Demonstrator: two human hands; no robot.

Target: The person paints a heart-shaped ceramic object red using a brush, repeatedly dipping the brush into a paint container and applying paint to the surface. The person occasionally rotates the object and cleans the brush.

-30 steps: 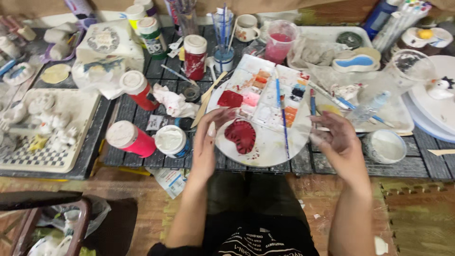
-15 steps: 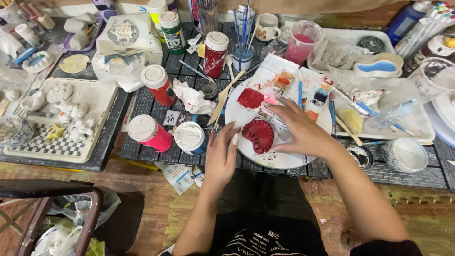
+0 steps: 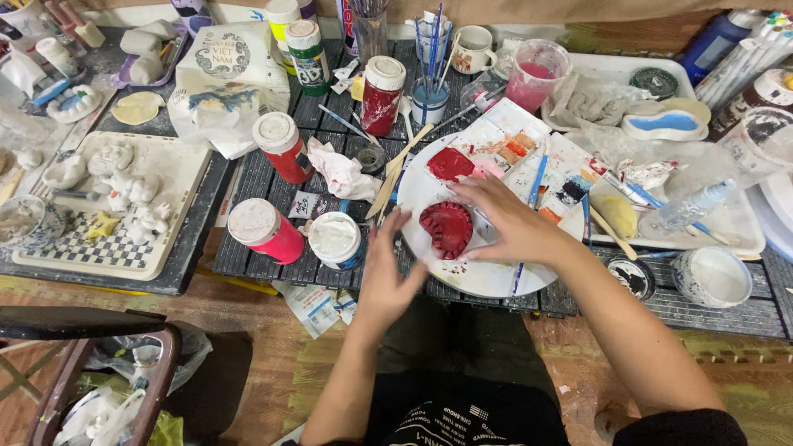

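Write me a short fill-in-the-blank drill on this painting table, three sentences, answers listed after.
1. The round ridged piece on the white round plate is painted ____.
2. The person's ____ hand touches that piece; the other hand hovers beside the plate.
3. The clear plastic cup behind the plate holds ____ liquid.

Missing words: red; right; pink

right hand (image 3: 504, 223) moved onto red piece (image 3: 447, 229), left hand (image 3: 388, 277) drawn back off plate (image 3: 496, 277)
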